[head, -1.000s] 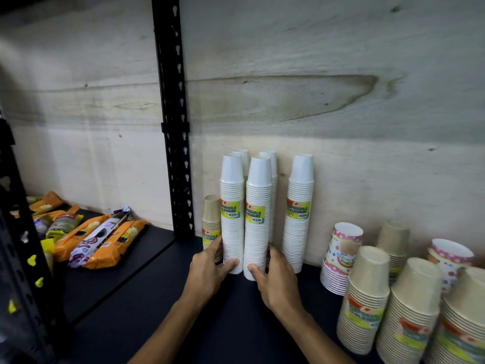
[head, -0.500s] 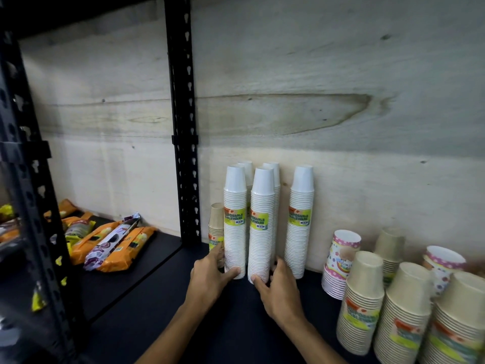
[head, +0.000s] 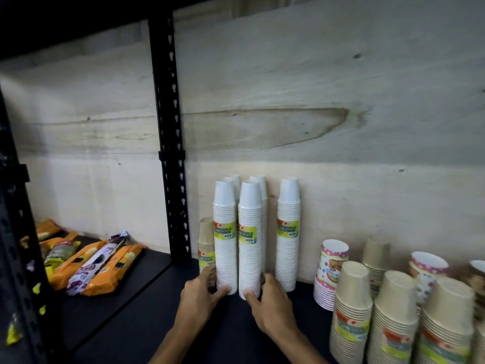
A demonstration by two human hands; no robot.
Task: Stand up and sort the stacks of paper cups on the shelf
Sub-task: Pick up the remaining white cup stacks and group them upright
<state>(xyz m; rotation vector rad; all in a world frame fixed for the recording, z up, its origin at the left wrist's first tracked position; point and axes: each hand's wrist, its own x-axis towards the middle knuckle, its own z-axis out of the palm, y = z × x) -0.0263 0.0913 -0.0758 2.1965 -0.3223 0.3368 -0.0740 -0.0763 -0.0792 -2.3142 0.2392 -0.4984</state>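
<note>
Several tall white cup stacks stand upright on the black shelf (head: pixel 162 319) against the plywood back. My left hand (head: pixel 200 294) grips the base of the front left white stack (head: pixel 225 248). My right hand (head: pixel 270 303) grips the base of the front right white stack (head: pixel 249 253). Two more white stacks stand behind them, and another white stack (head: pixel 288 240) stands apart to the right. A short tan stack (head: pixel 206 245) stands left of my left hand.
Tan cup stacks (head: pixel 351 308) and pink patterned cup stacks (head: pixel 331 271) crowd the shelf's right side. A black perforated upright (head: pixel 172 143) stands left of the cups. Orange snack packets (head: pixel 105 269) lie on the neighbouring shelf at left.
Both hands stay at the bases of the two front white stacks. The view has shifted, so the shelf scene sits lower and more of the left upright shows.
</note>
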